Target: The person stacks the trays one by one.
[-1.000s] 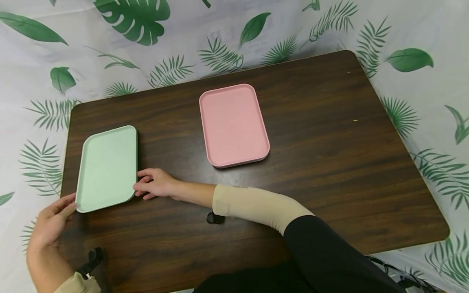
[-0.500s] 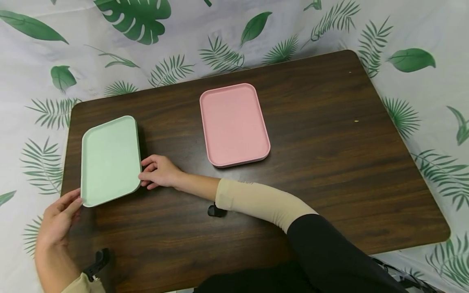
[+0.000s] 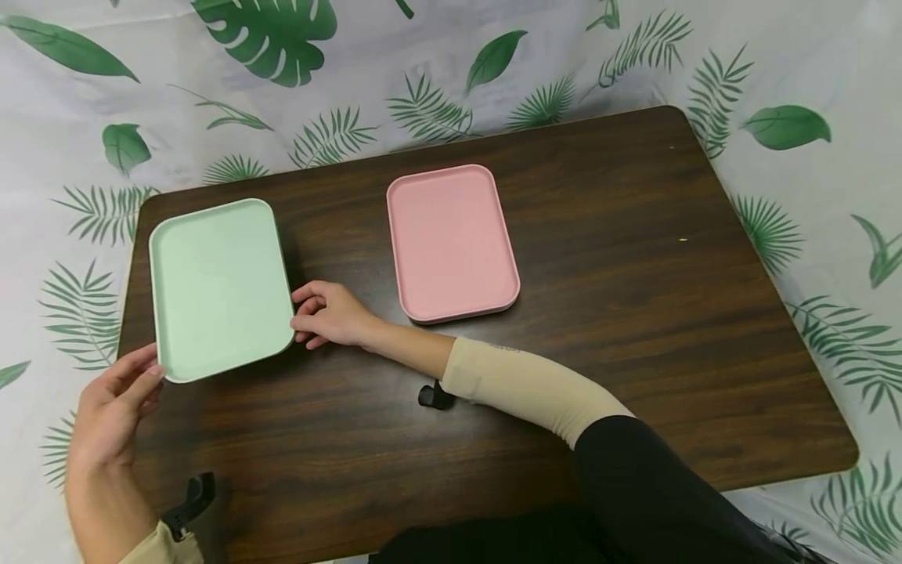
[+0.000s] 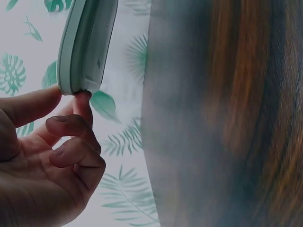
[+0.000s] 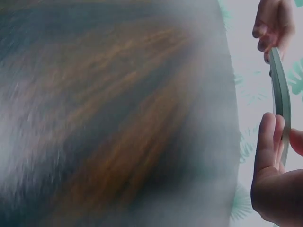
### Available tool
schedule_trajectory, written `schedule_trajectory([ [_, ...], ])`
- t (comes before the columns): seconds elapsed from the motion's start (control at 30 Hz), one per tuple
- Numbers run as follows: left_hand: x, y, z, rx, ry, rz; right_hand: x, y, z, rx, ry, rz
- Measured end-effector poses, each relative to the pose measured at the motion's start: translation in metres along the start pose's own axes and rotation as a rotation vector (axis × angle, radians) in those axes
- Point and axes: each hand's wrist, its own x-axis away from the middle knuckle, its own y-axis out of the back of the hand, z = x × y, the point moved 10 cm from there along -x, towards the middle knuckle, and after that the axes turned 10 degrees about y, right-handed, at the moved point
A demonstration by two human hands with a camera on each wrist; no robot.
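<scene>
A light green rectangular tray (image 3: 221, 290) is held up over the left part of the table, its flat face showing in the head view. My left hand (image 3: 113, 399) pinches its near left corner, thumb on top and fingertips below. In the left wrist view the same hand (image 4: 61, 146) grips the corner of the tray (image 4: 71, 52), whose edge looks layered. My right hand (image 3: 334, 313) holds the right side near the front corner. The right wrist view shows the tray (image 5: 280, 90) edge-on between both hands, with the right fingers (image 5: 265, 142) along its underside.
A pink rectangular tray (image 3: 454, 243) with a thick edge lies at the middle of the dark wooden table (image 3: 634, 298), to the right of the right hand. A leaf-patterned cloth (image 3: 550, 55) hangs behind the table and surrounds its sides.
Both hands have raised the green tray and carried it away from the body, slightly to the right. It looks larger in the head view now. The pink tray stays put.
</scene>
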Motion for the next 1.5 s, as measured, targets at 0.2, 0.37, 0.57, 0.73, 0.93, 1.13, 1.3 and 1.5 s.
schedule_trajectory([
  [0.2, 0.006, -0.016, -0.012, -0.026, -0.034, 0.009, 0.006, 0.014, 0.016, 0.028, 0.032, 0.0],
  [0.37, 0.01, -0.037, -0.022, 0.051, -0.074, 0.062, 0.014, 0.028, 0.034, 0.055, 0.051, -0.002],
  [0.57, 0.014, -0.063, -0.03, 0.17, -0.116, 0.101, 0.027, 0.046, 0.052, 0.109, 0.057, 0.02],
  [0.73, 0.015, -0.084, -0.037, 0.117, -0.127, 0.119, 0.039, 0.065, 0.066, 0.125, 0.055, 0.033],
  [0.93, 0.016, -0.119, -0.049, 0.053, -0.173, 0.17, 0.057, 0.096, 0.082, 0.153, 0.087, 0.003],
  [1.13, 0.016, -0.157, -0.055, -0.013, -0.18, 0.257, 0.077, 0.13, 0.097, 0.205, 0.112, -0.018],
  [1.3, 0.012, -0.185, -0.051, -0.094, -0.126, 0.322, 0.095, 0.154, 0.105, 0.244, 0.102, -0.037],
  [1.5, 0.007, -0.215, -0.044, -0.15, -0.088, 0.382, 0.118, 0.182, 0.109, 0.3, 0.05, -0.082],
])
